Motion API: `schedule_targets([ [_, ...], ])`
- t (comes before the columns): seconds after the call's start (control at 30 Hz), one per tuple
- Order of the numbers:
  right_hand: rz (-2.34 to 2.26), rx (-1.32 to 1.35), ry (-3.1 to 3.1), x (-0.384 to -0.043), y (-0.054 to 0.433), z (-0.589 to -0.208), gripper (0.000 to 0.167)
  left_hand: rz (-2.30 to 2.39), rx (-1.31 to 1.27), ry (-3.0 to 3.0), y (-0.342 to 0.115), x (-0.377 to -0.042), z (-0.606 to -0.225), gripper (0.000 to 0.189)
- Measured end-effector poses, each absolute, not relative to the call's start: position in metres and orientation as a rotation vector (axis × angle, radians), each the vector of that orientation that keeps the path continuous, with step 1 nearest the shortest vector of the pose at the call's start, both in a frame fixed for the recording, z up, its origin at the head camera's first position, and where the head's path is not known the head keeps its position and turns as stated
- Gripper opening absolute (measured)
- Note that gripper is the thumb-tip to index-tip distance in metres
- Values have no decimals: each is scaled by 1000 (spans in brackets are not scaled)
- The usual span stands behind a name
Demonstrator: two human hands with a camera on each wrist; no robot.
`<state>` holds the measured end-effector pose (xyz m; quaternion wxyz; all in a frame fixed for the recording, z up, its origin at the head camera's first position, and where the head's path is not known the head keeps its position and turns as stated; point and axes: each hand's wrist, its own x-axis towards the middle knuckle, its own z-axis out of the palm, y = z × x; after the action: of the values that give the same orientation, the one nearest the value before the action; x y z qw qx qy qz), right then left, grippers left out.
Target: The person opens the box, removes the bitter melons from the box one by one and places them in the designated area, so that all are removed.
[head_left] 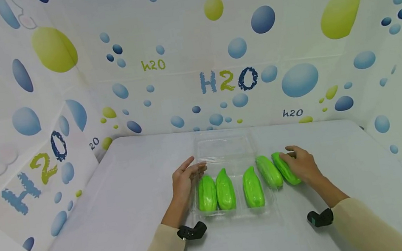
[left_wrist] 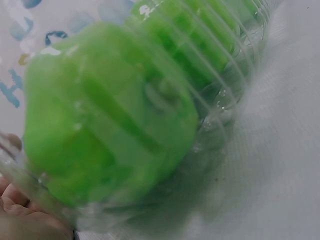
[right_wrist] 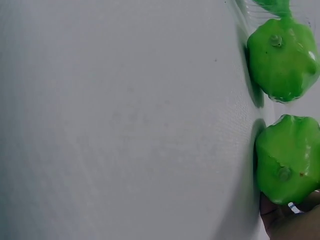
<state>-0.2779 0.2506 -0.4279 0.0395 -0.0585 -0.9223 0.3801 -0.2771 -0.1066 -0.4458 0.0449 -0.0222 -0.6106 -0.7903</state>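
A clear plastic clamshell box (head_left: 237,182) lies with its lid (head_left: 223,146) folded back. In its base are three ridged green gourds, one at the left (head_left: 207,194), one beside it (head_left: 225,190) and one at the right (head_left: 253,187). My left hand (head_left: 183,181) rests along the box's left side, fingers reaching over the rim beside the leftmost gourd. Two more gourds stand outside, right of the box: one leans by its wall (head_left: 269,171), another (head_left: 286,169) lies farther right. My right hand (head_left: 303,164) holds that farther one from its right side, thumb and fingertips at its upper end.
A white cloth-covered table (head_left: 121,214) carries everything. Behind it and on both sides rise white curtains (head_left: 190,101) printed with blue and green drops and "H2O". Black cameras sit on the left wrist (head_left: 192,231) and right wrist (head_left: 320,218).
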Motion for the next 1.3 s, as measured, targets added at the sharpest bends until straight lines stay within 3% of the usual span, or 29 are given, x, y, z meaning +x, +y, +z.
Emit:
schedule_targets([
  [0.97,1182,-228,-2759,-278,250,-421,64,-2283,-190,-2018,-102,-279,-452,55],
  [1.3,1163,-94,-2598,-273,230,-402,59,-2324,-134,-1938,-100,-277,-451,55],
])
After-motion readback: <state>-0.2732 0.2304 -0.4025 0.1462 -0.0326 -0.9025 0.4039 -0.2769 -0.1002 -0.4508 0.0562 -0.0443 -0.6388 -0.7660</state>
